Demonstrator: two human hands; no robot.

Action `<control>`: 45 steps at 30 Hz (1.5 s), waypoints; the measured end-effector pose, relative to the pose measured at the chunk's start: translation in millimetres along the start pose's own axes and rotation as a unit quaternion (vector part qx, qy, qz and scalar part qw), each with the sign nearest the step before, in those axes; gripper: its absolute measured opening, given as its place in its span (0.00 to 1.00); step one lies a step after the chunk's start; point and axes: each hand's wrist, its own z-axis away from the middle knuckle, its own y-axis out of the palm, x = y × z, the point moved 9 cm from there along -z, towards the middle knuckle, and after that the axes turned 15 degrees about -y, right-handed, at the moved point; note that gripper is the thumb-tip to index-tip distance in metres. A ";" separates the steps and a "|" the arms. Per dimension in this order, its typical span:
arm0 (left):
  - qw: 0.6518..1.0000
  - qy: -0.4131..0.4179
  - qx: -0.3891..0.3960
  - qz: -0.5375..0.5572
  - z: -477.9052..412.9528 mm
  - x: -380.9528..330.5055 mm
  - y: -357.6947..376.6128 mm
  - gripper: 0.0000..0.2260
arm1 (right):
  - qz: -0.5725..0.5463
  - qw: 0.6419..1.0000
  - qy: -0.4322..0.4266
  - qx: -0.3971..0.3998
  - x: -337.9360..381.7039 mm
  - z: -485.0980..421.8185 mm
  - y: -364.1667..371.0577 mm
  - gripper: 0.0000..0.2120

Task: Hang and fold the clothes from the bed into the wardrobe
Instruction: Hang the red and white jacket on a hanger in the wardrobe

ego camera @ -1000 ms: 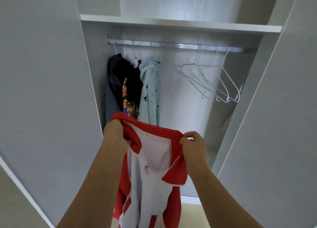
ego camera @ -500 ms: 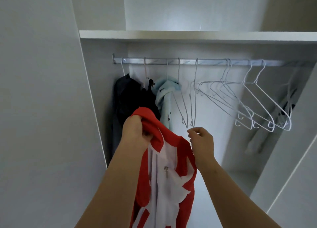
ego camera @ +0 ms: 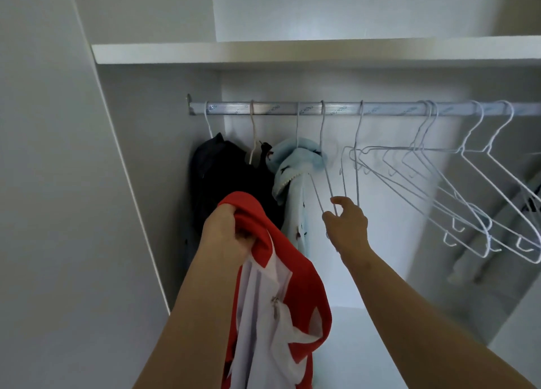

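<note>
My left hand (ego camera: 227,235) grips the collar of a red and white jacket (ego camera: 281,309), which hangs down in front of the open wardrobe. My right hand (ego camera: 347,224) reaches up with its fingers closed on the lower end of a white wire hanger (ego camera: 325,160) that hangs on the metal rail (ego camera: 380,109). On the rail's left part hang a black garment (ego camera: 222,180) and a light blue printed one (ego camera: 295,189). The bed is out of view.
Several empty white wire hangers (ego camera: 456,189) hang on the rail to the right. A white shelf (ego camera: 292,53) runs above the rail. The wardrobe's left side panel (ego camera: 58,183) stands close beside my left arm. The wardrobe floor (ego camera: 366,344) shows below.
My right hand let go of the jacket and rose to the nearest wire hanger, closing on it. My left hand lifted the jacket by its collar. The view came closer to the rail.
</note>
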 end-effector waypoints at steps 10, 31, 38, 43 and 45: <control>0.996 -0.016 -0.011 0.083 -24.3 -6.1 19.4 0.18 | -0.150 0.982 0.100 0.055 -39.0 -43.3 27.8 0.14; 0.995 -0.080 0.007 0.065 -0.2 18.2 2.9 0.19 | -0.237 0.968 0.064 -0.044 12.3 -20.9 1.0 0.06; 0.998 -0.018 0.021 -0.063 15.7 7.3 -14.7 0.12 | -0.214 0.973 0.055 -0.069 39.4 -6.8 -4.1 0.06; 0.952 0.136 -0.010 -0.274 42.1 -4.1 -21.7 0.07 | -0.225 0.969 0.063 -0.082 38.9 58.2 -5.0 0.06; 0.929 0.170 -0.005 -0.330 53.0 3.6 -20.5 0.08 | -0.233 0.966 0.069 -0.087 34.9 81.8 -11.4 0.06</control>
